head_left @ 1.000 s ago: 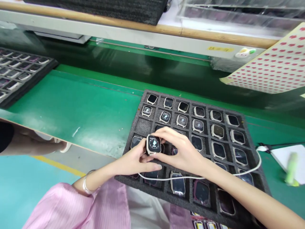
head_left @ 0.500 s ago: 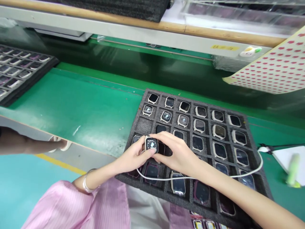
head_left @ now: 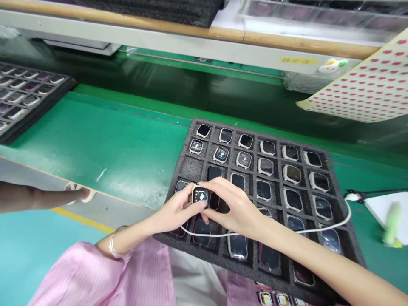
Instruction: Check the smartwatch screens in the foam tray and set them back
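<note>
A strapless smartwatch (head_left: 200, 196) with a lit dial is held upright above the foam tray (head_left: 321, 149). My left hand (head_left: 178, 209) grips it from the left, thumb lying over the lower part of the screen. From the right, my right hand (head_left: 234, 204) pinches it, with fingers at its top and lower right edges. Behind the watch a white cable (head_left: 210, 235) emerges near my left fingers and runs right beneath my right forearm; its end at the watch is hidden. Rows of similar watches sit in the tray's pockets, a few with lit screens.
A second tray of watches (head_left: 30, 100) lies at the far left of the green bench (head_left: 105, 140). A shelf edge (head_left: 178, 40) crosses above. A heart-patterned sheet (head_left: 366, 87) hangs at right, over a white pad (head_left: 385, 212). Another person's leg (head_left: 38, 196) shows at left.
Both hands keep hold of the watch, with barely any shift. The whole view has moved very slightly.
</note>
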{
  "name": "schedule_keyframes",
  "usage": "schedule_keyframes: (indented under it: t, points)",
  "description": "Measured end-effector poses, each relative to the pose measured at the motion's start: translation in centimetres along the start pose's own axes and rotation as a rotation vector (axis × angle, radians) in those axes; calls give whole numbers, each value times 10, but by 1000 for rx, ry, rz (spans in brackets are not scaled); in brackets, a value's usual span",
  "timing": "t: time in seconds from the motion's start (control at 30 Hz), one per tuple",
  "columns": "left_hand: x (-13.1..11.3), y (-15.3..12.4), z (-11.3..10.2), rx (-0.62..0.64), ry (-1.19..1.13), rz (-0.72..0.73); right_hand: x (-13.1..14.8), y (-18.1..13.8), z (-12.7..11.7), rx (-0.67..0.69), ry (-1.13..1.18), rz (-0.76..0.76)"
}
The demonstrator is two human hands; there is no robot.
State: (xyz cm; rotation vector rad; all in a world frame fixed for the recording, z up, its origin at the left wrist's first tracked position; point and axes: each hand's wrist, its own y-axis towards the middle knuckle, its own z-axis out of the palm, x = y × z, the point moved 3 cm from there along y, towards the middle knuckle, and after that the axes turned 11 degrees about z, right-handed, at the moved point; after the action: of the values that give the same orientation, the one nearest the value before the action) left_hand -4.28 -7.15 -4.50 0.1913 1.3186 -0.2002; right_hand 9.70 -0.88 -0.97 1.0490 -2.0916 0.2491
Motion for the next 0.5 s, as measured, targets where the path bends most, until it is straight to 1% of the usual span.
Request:
schedule_keyframes:
  t: [0.2,0.3,0.4,0.5]
  points:
    - [-2,-1,0,45,-35,3,2,-4,-1,-14,-27,-43]
    - [-2,-1,0,46,-50,1,3,-5,-2,-20,-6,-44]
    - [-2,-1,-1,40,-80,-44,2,-3,-2,8,72,40]
    - [-1,0,-2,32,-146,-111,-1,0,1,126,282,218]
